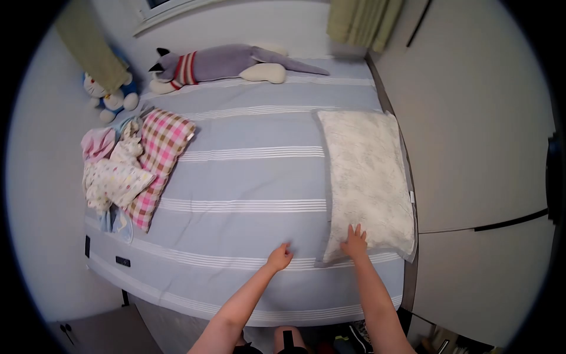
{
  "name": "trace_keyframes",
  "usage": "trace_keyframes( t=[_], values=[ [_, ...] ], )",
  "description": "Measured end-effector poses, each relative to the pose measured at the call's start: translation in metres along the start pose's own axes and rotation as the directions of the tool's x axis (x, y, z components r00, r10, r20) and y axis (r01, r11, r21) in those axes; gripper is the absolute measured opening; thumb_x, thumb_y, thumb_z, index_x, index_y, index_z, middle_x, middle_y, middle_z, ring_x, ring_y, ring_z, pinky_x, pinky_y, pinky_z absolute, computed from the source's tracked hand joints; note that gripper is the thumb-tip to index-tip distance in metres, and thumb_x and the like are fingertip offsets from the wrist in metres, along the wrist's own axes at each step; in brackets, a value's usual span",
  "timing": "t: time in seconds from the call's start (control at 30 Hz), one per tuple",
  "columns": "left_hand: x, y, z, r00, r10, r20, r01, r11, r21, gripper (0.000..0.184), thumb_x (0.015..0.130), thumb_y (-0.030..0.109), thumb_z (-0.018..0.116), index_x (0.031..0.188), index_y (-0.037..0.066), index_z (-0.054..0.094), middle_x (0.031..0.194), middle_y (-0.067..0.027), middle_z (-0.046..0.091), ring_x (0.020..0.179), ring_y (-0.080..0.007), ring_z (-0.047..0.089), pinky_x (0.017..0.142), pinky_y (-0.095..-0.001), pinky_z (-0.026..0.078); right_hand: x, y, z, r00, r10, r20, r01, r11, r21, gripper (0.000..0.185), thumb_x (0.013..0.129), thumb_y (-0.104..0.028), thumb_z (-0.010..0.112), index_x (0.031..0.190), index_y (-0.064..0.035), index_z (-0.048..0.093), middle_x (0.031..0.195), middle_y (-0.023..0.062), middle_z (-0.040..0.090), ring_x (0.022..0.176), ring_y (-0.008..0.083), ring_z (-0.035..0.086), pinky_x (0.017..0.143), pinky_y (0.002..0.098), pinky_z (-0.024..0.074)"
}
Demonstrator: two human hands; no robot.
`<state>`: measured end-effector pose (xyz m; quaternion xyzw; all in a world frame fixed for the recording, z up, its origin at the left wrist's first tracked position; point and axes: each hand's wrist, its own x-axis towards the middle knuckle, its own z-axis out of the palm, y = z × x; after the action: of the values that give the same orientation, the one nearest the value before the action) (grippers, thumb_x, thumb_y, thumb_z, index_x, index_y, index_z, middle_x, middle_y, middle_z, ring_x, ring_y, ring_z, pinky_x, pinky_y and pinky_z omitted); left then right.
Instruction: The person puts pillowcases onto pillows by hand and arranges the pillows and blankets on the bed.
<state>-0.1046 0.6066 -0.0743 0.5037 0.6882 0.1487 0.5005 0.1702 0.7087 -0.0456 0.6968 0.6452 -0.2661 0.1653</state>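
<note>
A cream patterned pillow (370, 171) with a grey border lies flat along the right side of the bed. My right hand (355, 242) is on the lower part of this pillow, palm down with its fingers spread. To the left of the pillow, my left hand (280, 258) is over the blue-grey striped bed sheet (247, 177). Its fingers are loosely bent, with a fingertip pointing forward, and nothing shows in them. Whether it touches the sheet I cannot tell.
On the left lie a pink-and-brown checked pillow (162, 144) and a pile of clothes (115, 180). A long purple plush toy (218, 63) stretches along the far edge, near a blue plush toy (112, 97). A tall cabinet (471, 153) borders the bed's right. A dark remote-like object (122, 261) lies near the front-left edge.
</note>
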Motion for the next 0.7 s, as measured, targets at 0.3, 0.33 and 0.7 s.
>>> trace_keyframes(
  t=[0.3,0.33,0.7],
  values=[
    [-0.107,-0.125,-0.093,0.981,-0.171,-0.09,0.162,0.982,-0.098,0.042,0.082,0.024,0.055,0.12,0.007,0.051,0.095,-0.0118,0.065,0.091,-0.0288,0.061,0.08,-0.0381,0.048,-0.053,-0.141,0.074,0.914,-0.346,0.21,0.302,0.928,0.217,0.054,0.075,-0.034,0.064,0.121,-0.0063,0.055,0.113,0.0206,0.059,0.107,0.0308,0.056,0.092,0.0367,0.0435],
    [-0.121,-0.143,-0.109,0.974,-0.196,-0.115,0.183,0.976,-0.115,0.041,0.082,0.025,0.055,0.119,0.007,0.052,0.095,-0.0117,0.065,0.091,-0.0285,0.061,0.079,-0.0376,0.048,-0.059,-0.169,0.083,0.898,-0.394,0.194,0.35,0.909,0.226,0.052,0.075,-0.034,0.064,0.119,-0.0059,0.056,0.111,0.0196,0.06,0.104,0.0311,0.057,0.09,0.037,0.0444],
    [-0.263,-0.389,-0.329,0.821,-0.341,-0.458,0.205,0.925,-0.321,0.028,0.084,0.02,0.054,0.109,0.008,0.058,0.089,-0.0108,0.065,0.08,-0.0259,0.063,0.073,-0.036,0.05,-0.123,-0.558,0.193,0.716,-0.677,0.17,0.617,0.728,0.297,0.042,0.078,-0.027,0.063,0.11,-0.0007,0.059,0.104,0.0176,0.063,0.095,0.0276,0.062,0.082,0.0342,0.0487]
  ],
)
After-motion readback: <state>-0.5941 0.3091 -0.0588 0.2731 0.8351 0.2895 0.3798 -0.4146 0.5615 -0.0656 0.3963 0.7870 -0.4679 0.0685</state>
